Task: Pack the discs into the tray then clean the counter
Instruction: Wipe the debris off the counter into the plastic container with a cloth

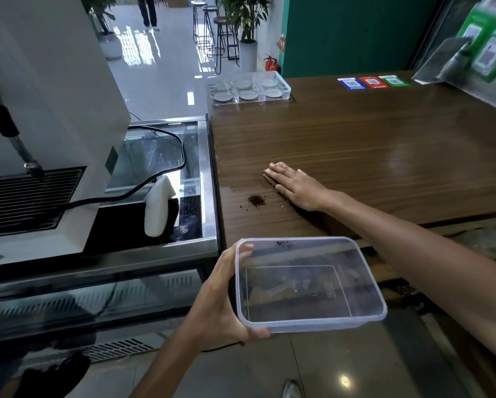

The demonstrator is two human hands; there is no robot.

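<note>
At the far left corner of the wooden counter (pixel 370 145) stands a clear compartment tray (pixel 287 88) with grey discs (pixel 248 95) lying in its cells. My right hand (pixel 297 188) lies flat on the counter, pressing down a dark brown cloth (pixel 269 180) that is mostly hidden under the fingers. A small pile of dark crumbs (pixel 257 201) sits just left of that hand. My left hand (pixel 221 297) grips a clear plastic container (pixel 312 326) by its left side, just below the counter's near edge. A few dark crumbs lie at its far rim.
A white machine (pixel 54 96) with a drip grille stands left of the counter, on a glass-topped steel cabinet (pixel 209 182) with black cables. Coloured stickers (pixel 373 81) and green signs (pixel 485 53) are at the counter's far right. Bar stools and plants stand beyond.
</note>
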